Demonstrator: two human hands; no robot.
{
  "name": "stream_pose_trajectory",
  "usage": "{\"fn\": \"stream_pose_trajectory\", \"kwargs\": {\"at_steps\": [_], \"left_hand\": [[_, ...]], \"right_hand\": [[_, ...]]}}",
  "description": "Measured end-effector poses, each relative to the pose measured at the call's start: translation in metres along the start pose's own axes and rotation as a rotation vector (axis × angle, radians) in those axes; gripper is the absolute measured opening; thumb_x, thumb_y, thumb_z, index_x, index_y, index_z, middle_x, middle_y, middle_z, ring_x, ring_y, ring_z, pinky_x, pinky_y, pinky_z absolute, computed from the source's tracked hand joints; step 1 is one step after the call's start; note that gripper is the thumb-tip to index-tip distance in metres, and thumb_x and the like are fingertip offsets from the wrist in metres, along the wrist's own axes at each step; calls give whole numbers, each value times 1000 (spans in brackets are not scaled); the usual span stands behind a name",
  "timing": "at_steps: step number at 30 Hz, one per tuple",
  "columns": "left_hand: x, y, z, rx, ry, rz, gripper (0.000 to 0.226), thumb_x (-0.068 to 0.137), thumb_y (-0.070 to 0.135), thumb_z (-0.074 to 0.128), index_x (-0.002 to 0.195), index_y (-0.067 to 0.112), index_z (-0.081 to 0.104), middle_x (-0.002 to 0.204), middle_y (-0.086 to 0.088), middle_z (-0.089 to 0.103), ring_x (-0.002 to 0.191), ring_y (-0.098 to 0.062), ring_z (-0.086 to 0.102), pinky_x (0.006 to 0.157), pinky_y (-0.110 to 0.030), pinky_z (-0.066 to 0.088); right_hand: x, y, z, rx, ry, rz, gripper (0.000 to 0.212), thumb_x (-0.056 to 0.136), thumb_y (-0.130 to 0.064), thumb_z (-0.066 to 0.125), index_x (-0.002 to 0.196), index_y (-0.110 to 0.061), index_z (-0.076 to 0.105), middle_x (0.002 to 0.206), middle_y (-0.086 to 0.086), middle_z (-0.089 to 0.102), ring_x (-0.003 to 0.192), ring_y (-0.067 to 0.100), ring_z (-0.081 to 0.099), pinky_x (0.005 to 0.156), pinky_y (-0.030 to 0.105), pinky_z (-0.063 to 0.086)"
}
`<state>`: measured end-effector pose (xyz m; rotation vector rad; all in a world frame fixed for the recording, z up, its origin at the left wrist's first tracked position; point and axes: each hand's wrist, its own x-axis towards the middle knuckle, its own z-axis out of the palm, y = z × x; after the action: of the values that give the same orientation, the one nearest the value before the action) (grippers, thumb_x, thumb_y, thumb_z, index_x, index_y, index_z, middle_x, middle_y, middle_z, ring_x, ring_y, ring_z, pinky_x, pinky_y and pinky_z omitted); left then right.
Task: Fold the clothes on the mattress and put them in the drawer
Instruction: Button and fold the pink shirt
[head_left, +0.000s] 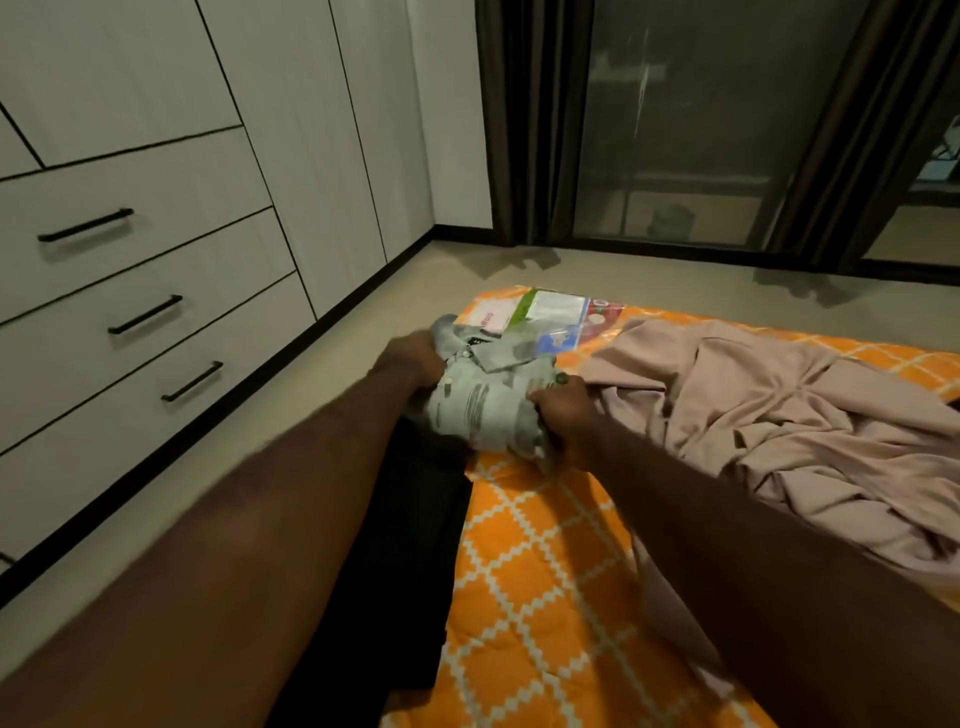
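Head view. The orange lattice-patterned mattress (545, 571) fills the frame from 3 to 6 o'clock; its left edge runs from 6 o'clock up towards the centre, and its far corner lies just above the centre. A strip of beige floor (332, 384) separates this edge from the dark plinth (291, 364) of the wall unit at 9 o'clock, where three drawers (130, 280) with black bar handles stand closed. Beyond the mattress, at 12 to 2 o'clock, more floor leads to dark curtains (524, 119) and a glass door (691, 130).

Both forearms reach forward from the lower edge and converge near the centre. The left hand (410, 361) has its fingers curled round the 9 o'clock side of a folded grey patterned shirt (488, 400). The right hand (563, 410) clasps the shirt's 4 o'clock corner, thumb on top and fingers tucked beneath. The shirt thus sits between the two hands, collar towards 12 o'clock, over the mattress's left edge near the far corner. Whether it rests on the mattress or is raised cannot be told.

A dark garment (415, 519) lies along the mattress edge at the shirt's 6 o'clock, partly under the left forearm. An unfolded pink garment (779, 405) spreads at the shirt's 3 o'clock, touching the right hand. A plastic label sheet (550, 317) lies on the mattress at the shirt's 12 o'clock.
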<state>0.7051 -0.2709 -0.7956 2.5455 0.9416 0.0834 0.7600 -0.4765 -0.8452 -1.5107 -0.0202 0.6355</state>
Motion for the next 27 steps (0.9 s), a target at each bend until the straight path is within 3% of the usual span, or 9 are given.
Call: {"fn": "stream_pose_trajectory", "kwargs": {"at_steps": [4, 8, 10, 13, 18, 21, 23, 25, 27], "left_hand": [[14, -11, 27, 134, -58, -24, 69, 79, 55, 40, 136, 18, 53, 138, -13, 58, 123, -35, 57, 102, -46, 49], [-36, 22, -1, 252, 188, -28, 40, 96, 36, 50, 131, 18, 56, 132, -12, 57, 122, -33, 57, 102, -45, 41], [-49, 33, -8, 247, 294, -5, 33, 98, 26, 49, 129, 16, 55, 129, -14, 57, 120, -35, 57, 101, -43, 40], [-83, 56, -3, 101, 320, 83, 34, 95, 19, 51, 129, 16, 53, 126, -14, 56, 116, -37, 57, 97, -44, 44], [-170, 89, 52, -116, 143, 318, 41, 93, 18, 54, 134, 15, 52, 127, -15, 56, 115, -34, 55, 94, -41, 48], [-223, 105, 89, -143, -52, 478, 47, 86, 25, 61, 129, 8, 55, 117, -23, 59, 111, -39, 56, 87, -40, 45], [-250, 118, 105, -185, -146, 462, 48, 85, 31, 68, 125, 8, 57, 112, -22, 63, 108, -38, 58, 82, -38, 45], [-272, 129, 118, -300, -186, 359, 53, 85, 33, 76, 128, 8, 55, 120, -19, 63, 113, -35, 59, 85, -35, 45], [-290, 133, 130, -423, -203, 241, 69, 84, 34, 79, 141, 11, 47, 134, -17, 59, 123, -34, 56, 91, -32, 45]], "right_hand": [[-22, -3, -7, -171, -1, -64, 58, 94, -16, 65, 145, -19, 36, 134, 7, 56, 115, 31, 60, 91, 50, 58], [-44, -10, -28, -405, -45, -195, 47, 96, -8, 66, 134, -16, 39, 119, 2, 57, 105, 15, 58, 93, 37, 56], [-61, -13, -45, -540, -102, -237, 36, 94, -10, 68, 122, -20, 47, 103, -2, 57, 88, 7, 55, 82, 26, 55], [-97, -22, -80, -744, -52, -272, 57, 88, -26, 75, 139, -23, 49, 118, 4, 63, 101, 22, 65, 86, 41, 58], [-151, -19, -161, -984, 129, -393, 44, 90, -23, 75, 131, -18, 58, 117, 5, 66, 106, 23, 64, 75, 25, 41], [-177, 17, -200, -1113, 122, -324, 61, 88, -33, 78, 139, -11, 54, 128, 7, 64, 116, 27, 62, 76, 25, 36], [-197, 41, -208, -1156, 98, -351, 88, 80, -63, 73, 141, -4, 54, 136, 15, 61, 121, 32, 60, 90, 31, 43], [-198, 70, -215, -1192, 135, -492, 120, 72, -95, 41, 131, 7, 61, 131, 29, 63, 120, 46, 60, 100, 50, 49], [-197, 80, -213, -1139, 54, -614, 108, 87, -88, 26, 125, 7, 61, 118, 35, 66, 105, 52, 66, 86, 58, 56]]}}
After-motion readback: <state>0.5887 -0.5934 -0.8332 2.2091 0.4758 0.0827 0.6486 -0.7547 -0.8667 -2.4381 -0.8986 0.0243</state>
